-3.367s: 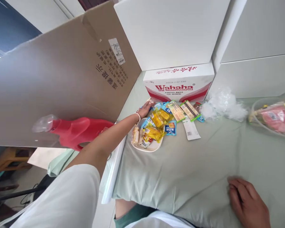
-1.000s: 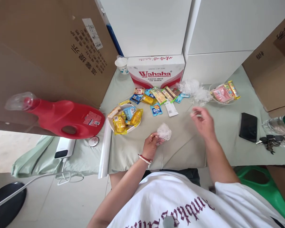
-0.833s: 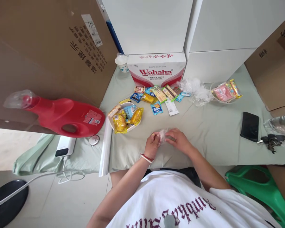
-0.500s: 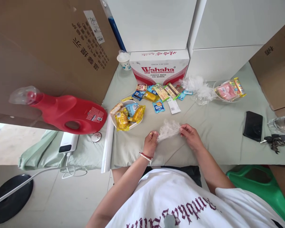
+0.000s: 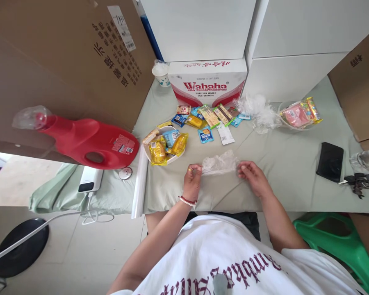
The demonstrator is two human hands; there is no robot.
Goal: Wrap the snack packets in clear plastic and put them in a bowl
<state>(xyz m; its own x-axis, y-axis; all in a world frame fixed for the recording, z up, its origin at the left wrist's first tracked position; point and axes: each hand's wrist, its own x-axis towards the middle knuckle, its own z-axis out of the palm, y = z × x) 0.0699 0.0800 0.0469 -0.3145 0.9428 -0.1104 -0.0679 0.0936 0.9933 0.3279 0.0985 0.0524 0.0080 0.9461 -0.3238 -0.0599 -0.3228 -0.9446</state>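
Note:
A thin, clear plastic bowl cover (image 5: 219,163) with a gathered edge is stretched sideways above the cloth in front of me. My left hand (image 5: 192,180) is closed in a pinch on its left end. At the other end, the fingertips of my right hand (image 5: 254,177) are pinched on the edge. Just beyond my left hand stands a white bowl (image 5: 171,159) holding several wrapped snacks, among them a yellow-wrapped cake (image 5: 158,152). Loose snack packets (image 5: 206,134) lie farther back, in front of the Wahaha carton (image 5: 206,84).
Crumpled clear plastic covers (image 5: 260,112) lie beside a covered bowl of snacks (image 5: 299,116). Rightward are a black phone (image 5: 330,162) and keys (image 5: 360,182). Leftward are a red jug (image 5: 92,143), a power bank (image 5: 90,179) and a plastic film roll (image 5: 139,186). A paper cup (image 5: 161,74) stands behind.
My hands have drawn slightly farther apart, pulling the cover wider, so its edge now runs as a straighter line between them. The view has shifted slightly.

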